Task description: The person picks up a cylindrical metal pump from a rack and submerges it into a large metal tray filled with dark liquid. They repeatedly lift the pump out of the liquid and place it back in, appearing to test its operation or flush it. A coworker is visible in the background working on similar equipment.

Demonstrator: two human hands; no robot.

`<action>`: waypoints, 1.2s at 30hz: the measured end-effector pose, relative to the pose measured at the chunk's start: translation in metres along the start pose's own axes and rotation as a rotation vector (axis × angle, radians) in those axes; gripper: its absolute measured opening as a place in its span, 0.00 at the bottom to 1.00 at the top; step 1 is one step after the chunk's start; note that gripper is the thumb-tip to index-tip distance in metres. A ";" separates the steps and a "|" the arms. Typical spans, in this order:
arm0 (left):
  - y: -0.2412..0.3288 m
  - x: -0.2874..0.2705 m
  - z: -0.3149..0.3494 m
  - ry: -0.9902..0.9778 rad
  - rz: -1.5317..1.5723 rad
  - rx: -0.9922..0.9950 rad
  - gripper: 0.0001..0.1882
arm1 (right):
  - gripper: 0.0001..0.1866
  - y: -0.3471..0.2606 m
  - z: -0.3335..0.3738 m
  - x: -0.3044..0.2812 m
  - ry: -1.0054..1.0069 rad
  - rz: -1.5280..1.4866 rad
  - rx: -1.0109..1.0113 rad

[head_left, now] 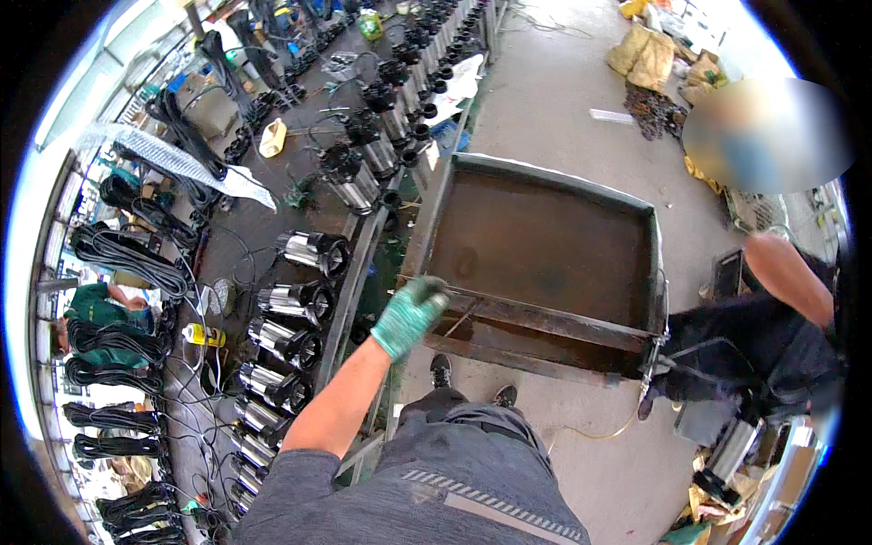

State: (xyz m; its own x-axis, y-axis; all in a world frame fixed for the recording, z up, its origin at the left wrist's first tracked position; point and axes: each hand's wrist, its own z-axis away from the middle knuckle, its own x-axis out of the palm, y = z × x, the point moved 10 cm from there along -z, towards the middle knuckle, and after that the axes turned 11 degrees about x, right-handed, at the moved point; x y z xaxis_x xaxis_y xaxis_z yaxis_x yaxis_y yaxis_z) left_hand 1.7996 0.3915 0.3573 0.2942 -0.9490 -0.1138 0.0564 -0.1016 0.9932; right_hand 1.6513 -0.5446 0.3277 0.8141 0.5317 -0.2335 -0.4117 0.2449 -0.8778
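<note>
My left hand point(413, 318), in a green knitted glove, is at the near left corner of a wide metal tank point(545, 351). Its fingers curl over the rim there. Brown, murky liquid or a rust-brown bottom fills the main part of the tank; which of these, I cannot tell. A crossbar divides off a narrow near compartment. My right hand is out of the picture.
To the left, a long workbench point(259, 195) carries silver-and-black cylindrical pumps point(291, 302), coiled black cables point(127, 259) and a yellow spray can point(204, 335). Another person point(772, 336) in dark clothes stands by the tank's right side. Sacks point(643, 56) lie on the far floor.
</note>
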 end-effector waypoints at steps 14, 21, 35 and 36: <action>-0.077 -0.046 -0.099 0.095 -0.690 0.357 0.16 | 0.16 0.262 0.173 0.183 -0.328 0.468 0.240; -0.158 0.006 -0.145 -0.104 -0.984 0.067 0.24 | 0.10 0.030 0.226 0.423 -0.455 0.602 -0.975; -0.144 0.017 -0.146 -0.048 -1.245 0.134 0.17 | 0.15 0.039 0.191 0.628 -0.532 0.886 -1.288; -0.148 0.015 -0.146 -0.049 -1.241 0.128 0.18 | 0.14 0.041 0.189 0.629 -0.543 0.875 -1.273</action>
State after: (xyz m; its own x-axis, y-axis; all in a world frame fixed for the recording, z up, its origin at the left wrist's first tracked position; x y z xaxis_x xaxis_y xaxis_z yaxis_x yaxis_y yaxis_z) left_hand 1.9350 0.4359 0.2049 0.0728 -0.2014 -0.9768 0.1768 -0.9613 0.2113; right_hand 2.0689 -0.0475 0.2239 0.1841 0.4144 -0.8913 0.1643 -0.9070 -0.3878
